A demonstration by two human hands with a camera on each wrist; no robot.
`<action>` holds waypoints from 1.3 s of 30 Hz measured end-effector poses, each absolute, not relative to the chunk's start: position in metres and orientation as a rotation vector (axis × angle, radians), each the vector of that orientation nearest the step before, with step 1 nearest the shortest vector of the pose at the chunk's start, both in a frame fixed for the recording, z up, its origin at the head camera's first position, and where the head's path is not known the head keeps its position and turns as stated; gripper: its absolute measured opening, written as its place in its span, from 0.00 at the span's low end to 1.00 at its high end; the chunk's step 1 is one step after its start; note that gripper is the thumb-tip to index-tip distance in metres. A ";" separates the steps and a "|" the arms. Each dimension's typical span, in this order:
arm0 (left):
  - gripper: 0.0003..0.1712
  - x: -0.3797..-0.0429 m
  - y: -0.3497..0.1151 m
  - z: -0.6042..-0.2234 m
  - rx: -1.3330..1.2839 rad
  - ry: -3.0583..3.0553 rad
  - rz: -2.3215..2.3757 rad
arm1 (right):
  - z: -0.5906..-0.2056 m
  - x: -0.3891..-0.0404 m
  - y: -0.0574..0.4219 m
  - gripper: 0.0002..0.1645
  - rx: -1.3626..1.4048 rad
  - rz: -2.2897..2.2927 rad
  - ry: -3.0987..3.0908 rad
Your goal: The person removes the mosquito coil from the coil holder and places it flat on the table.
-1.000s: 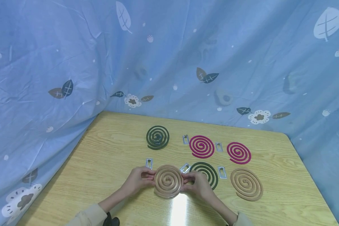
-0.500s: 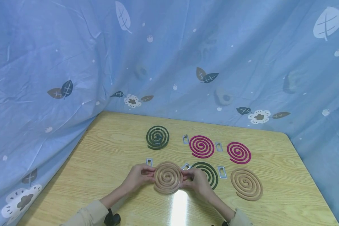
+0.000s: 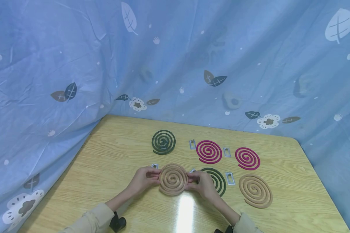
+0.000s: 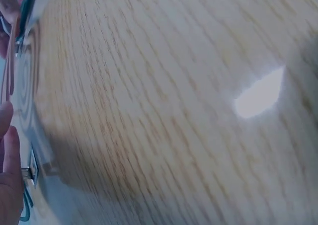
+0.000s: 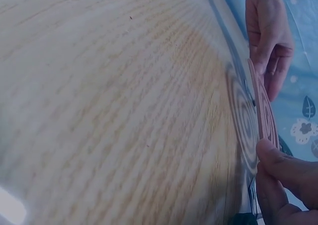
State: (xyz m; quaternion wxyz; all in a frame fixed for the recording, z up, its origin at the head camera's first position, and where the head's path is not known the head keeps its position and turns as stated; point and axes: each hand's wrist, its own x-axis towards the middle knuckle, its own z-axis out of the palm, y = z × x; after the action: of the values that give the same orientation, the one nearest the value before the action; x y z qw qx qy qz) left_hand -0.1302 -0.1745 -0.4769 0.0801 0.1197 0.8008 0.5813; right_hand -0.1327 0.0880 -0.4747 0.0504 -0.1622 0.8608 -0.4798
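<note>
A tan mosquito coil (image 3: 172, 177) is held flat between my two hands, raised over the wood-grain table. My left hand (image 3: 144, 181) pinches its left rim, thumb and fingers at the edge. The opposite rim is pinched by my right hand (image 3: 203, 185), which overlaps part of a dark green coil (image 3: 224, 183). In the right wrist view the coil (image 5: 269, 120) shows nearly edge-on above its shadow on the tabletop. Just behind the held coil, small metal coil stands (image 3: 155, 166) are partly covered, one at each side.
Another green coil (image 3: 154, 142) lies at the back left with a metal stand at its centre. Two magenta coils (image 3: 209, 149) are at the back right, and a second tan coil (image 3: 270, 197) lies at the right. Stands (image 3: 230, 178) sit between them. A blue curtain (image 3: 175, 58) hangs behind.
Both hands have carried the tan coil a little away from me, toward the back of the table. It now covers more of the stands behind it. The other coils stay put.
</note>
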 end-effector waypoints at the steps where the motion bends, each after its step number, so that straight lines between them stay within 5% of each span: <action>1: 0.22 -0.131 -0.175 -0.478 0.357 2.398 1.736 | -0.475 -0.133 0.088 0.26 -0.493 -1.456 2.624; 39: 0.20 -0.143 -0.176 -0.482 0.344 2.517 1.571 | -0.471 -0.137 0.073 0.28 -0.397 -1.414 2.652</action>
State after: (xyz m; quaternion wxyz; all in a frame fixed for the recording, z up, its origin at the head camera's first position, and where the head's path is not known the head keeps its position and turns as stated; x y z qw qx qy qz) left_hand -0.1428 -0.1758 -0.4818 0.0772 0.1148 0.8402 0.5243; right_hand -0.1367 0.0729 -0.4709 0.0551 -0.1309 0.8735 -0.4657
